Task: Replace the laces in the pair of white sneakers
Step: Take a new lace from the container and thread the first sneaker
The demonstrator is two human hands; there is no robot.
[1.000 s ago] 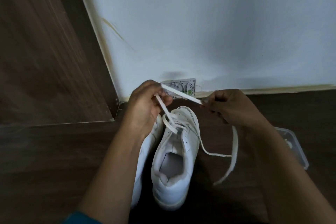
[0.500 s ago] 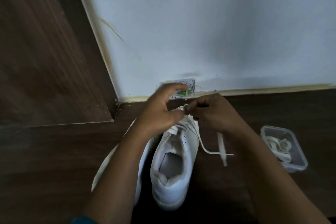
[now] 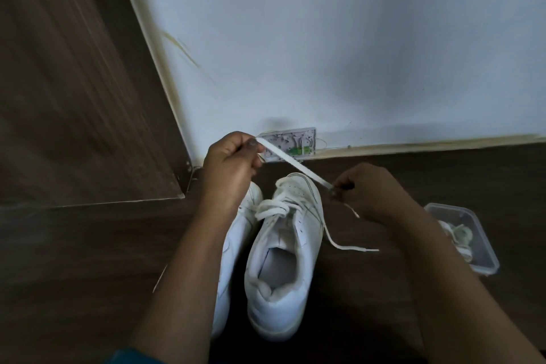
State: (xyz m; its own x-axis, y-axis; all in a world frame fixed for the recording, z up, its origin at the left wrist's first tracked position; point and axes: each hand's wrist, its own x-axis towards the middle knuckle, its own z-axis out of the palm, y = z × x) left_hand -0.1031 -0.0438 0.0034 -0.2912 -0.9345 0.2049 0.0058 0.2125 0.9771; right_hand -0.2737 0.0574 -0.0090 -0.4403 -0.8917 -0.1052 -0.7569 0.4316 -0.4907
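Head view, left hand (image 3: 229,161) and right hand (image 3: 359,189) each pinching one end of a flat white lace (image 3: 295,164) pulled tight, above two white sneakers (image 3: 283,257) side by side on dark floor (image 3: 74,260)

There is only one view here, worn on the person's head, looking forward and steeply down at the wooden floor (image 3: 74,245) where it meets the white wall (image 3: 354,38). It sits close above the sneakers (image 3: 280,304), which lie in the lower middle of its field.
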